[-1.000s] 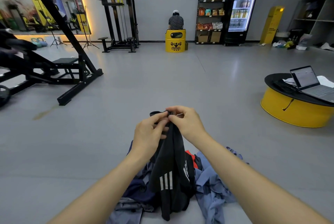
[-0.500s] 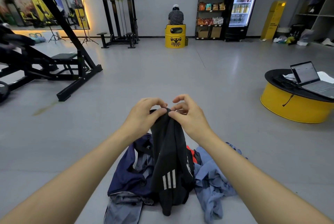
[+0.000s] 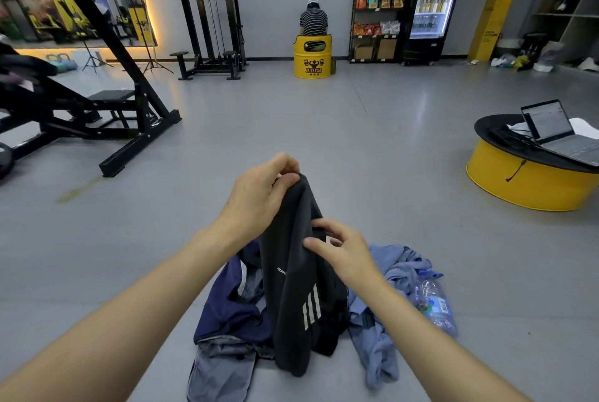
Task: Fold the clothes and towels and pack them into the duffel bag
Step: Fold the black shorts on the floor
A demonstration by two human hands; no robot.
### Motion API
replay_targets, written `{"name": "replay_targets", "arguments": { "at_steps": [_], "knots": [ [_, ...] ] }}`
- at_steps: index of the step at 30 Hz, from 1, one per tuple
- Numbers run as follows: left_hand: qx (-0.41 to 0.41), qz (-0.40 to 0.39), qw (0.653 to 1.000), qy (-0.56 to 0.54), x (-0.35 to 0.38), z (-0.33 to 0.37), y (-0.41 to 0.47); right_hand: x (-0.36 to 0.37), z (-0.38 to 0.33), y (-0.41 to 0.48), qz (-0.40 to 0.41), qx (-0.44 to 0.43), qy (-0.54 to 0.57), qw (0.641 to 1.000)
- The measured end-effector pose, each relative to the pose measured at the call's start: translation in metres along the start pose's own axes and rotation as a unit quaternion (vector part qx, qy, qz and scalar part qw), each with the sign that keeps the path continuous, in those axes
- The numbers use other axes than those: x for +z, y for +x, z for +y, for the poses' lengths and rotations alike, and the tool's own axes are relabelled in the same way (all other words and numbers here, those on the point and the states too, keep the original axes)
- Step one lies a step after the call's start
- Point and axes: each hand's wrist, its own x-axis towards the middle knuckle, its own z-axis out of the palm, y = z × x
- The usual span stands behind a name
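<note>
A black garment with three white stripes (image 3: 301, 288) hangs from my left hand (image 3: 259, 194), which grips its top edge at chest height. My right hand (image 3: 340, 249) has slid lower and pinches the garment's right edge between thumb and fingers. Under it on the grey floor lies a heap of clothes: a navy piece (image 3: 227, 307), a grey piece (image 3: 220, 369) and a light blue piece (image 3: 385, 330). No duffel bag shows in this view.
A plastic water bottle (image 3: 436, 307) lies by the blue cloth. A round yellow table (image 3: 531, 181) with a laptop (image 3: 557, 132) stands at the right. A black gym machine (image 3: 97, 103) fills the left. A person sits on a yellow drum (image 3: 312, 56) at the far wall.
My right hand left the top of the black garment and moved down its right edge. My left hand kept its grip on the top and lifted slightly.
</note>
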Motion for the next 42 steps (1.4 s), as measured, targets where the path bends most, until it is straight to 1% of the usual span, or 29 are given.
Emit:
{"name": "replay_targets", "arguments": {
  "at_steps": [3, 6, 9, 11, 14, 19, 22, 24, 28, 31, 34, 36, 37, 39, 40, 41, 42],
  "knots": [
    [0.005, -0.001, 1.0, 0.009, -0.002, -0.001, 0.0, 0.005, -0.001, -0.002, -0.024, 0.004, -0.033, 0.999],
    [0.0, 0.022, 1.0, 0.009, -0.01, -0.005, 0.002, 0.009, 0.009, -0.005, -0.054, -0.001, -0.142, 0.988],
    [-0.003, 0.046, 0.999, 0.004, -0.021, -0.005, 0.007, 0.015, 0.025, -0.012, -0.098, 0.022, -0.21, 0.973],
    [-0.006, 0.058, 0.998, 0.005, -0.028, -0.005, 0.009, 0.02, 0.033, -0.016, -0.093, 0.022, -0.223, 0.97],
    [-0.007, 0.067, 0.998, 0.013, -0.038, -0.008, 0.011, 0.024, 0.037, -0.018, -0.047, 0.01, -0.241, 0.969],
    [-0.022, 0.087, 0.995, 0.046, -0.055, -0.033, 0.009, 0.01, 0.036, -0.024, 0.013, -0.018, -0.203, 0.979],
    [-0.037, 0.09, 0.993, 0.062, -0.061, -0.049, 0.004, -0.004, 0.035, -0.027, 0.036, -0.024, -0.181, 0.983],
    [-0.045, 0.09, 0.993, 0.065, -0.062, -0.054, -0.001, -0.013, 0.029, -0.029, 0.062, -0.022, -0.129, 0.989],
    [-0.056, 0.095, 0.992, 0.054, -0.063, -0.055, -0.008, -0.032, 0.018, -0.028, 0.108, -0.038, -0.057, 0.992],
    [-0.05, 0.095, 0.993, 0.043, -0.068, -0.045, -0.008, -0.045, 0.014, -0.02, 0.116, -0.04, -0.051, 0.991],
    [-0.029, 0.081, 0.996, 0.028, -0.072, -0.023, -0.006, -0.056, 0.009, -0.004, 0.116, -0.038, -0.096, 0.988],
    [-0.012, 0.064, 0.998, 0.01, -0.072, -0.005, -0.005, -0.059, 0.004, 0.01, 0.106, -0.018, -0.131, 0.986],
    [-0.004, 0.053, 0.999, 0.001, -0.071, 0.003, -0.005, -0.06, 0.002, 0.018, 0.102, -0.007, -0.165, 0.981],
    [0.011, 0.034, 0.999, -0.014, -0.068, 0.018, -0.006, -0.061, -0.006, 0.032, 0.092, 0.012, -0.271, 0.958],
    [0.018, 0.026, 0.999, -0.021, -0.066, 0.024, -0.007, -0.061, -0.009, 0.038, 0.082, 0.024, -0.303, 0.949],
    [0.023, 0.019, 0.999, -0.028, -0.065, 0.03, -0.008, -0.06, -0.013, 0.045, 0.067, 0.038, -0.303, 0.95],
    [0.029, 0.013, 0.999, -0.035, -0.064, 0.034, -0.009, -0.058, -0.018, 0.051, 0.043, 0.052, -0.281, 0.957]
  ]
}}
